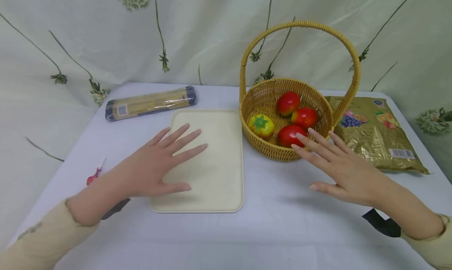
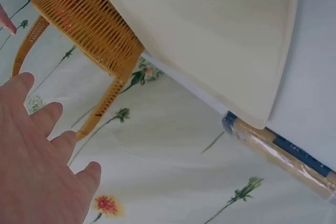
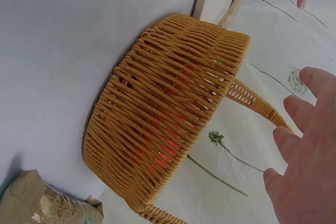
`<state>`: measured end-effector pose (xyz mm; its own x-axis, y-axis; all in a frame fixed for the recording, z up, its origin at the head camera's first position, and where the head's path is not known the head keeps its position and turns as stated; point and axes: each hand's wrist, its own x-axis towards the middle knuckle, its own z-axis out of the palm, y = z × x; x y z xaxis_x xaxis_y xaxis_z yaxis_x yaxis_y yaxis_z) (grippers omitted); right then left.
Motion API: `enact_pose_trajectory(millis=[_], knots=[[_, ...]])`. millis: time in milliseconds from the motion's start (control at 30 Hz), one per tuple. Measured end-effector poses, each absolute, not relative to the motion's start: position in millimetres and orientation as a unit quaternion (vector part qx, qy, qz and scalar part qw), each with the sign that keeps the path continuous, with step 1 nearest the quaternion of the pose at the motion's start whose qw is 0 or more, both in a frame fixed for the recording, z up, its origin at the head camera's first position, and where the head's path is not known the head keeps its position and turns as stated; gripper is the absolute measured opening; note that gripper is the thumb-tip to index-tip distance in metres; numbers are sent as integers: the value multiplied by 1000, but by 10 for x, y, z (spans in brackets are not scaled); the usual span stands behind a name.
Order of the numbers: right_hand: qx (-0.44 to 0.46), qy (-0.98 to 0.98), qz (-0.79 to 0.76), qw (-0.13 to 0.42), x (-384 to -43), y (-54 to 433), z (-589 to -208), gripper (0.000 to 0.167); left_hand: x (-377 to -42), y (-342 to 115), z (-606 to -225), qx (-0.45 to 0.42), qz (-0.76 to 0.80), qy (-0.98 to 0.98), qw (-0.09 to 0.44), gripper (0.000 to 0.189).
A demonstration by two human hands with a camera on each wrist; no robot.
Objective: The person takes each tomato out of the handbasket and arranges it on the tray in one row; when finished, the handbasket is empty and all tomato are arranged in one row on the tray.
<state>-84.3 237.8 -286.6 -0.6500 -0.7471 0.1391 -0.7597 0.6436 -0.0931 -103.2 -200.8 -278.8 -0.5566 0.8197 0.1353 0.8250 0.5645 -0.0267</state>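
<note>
My left hand (image 1: pixel 155 166) hovers over the cream tray (image 1: pixel 215 164), fingers spread and holding nothing. Fingers extended, my right hand (image 1: pixel 342 170) is held above the table just in front of the wicker basket (image 1: pixel 279 154); its fingertips overlap the basket's rim in the head view, while the right wrist view shows them apart from the wicker wall (image 3: pixel 157 108). Inside the basket lie several red fruits (image 1: pixel 288 103) and a yellow fruit with a green star-shaped top (image 1: pixel 261 126). The basket's tall handle (image 1: pixel 300 24) stands upright.
A long gold-and-navy wrapped package (image 1: pixel 152 103) lies behind the tray. Right of the basket is a gold bag with fruit pictures (image 1: pixel 374 136). A small red item with a white stick (image 1: pixel 94 175) lies near my left forearm. A flower-patterned cloth (image 1: pixel 208 34) hangs behind the table.
</note>
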Motion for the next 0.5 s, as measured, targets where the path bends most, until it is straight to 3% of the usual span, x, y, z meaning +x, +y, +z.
enact_pose_trajectory(millis=[500], knots=[[413,-903,99,70,-963,2433,-2715,74,-1083,-2215,-2560,-429,-64,-896,96,80]])
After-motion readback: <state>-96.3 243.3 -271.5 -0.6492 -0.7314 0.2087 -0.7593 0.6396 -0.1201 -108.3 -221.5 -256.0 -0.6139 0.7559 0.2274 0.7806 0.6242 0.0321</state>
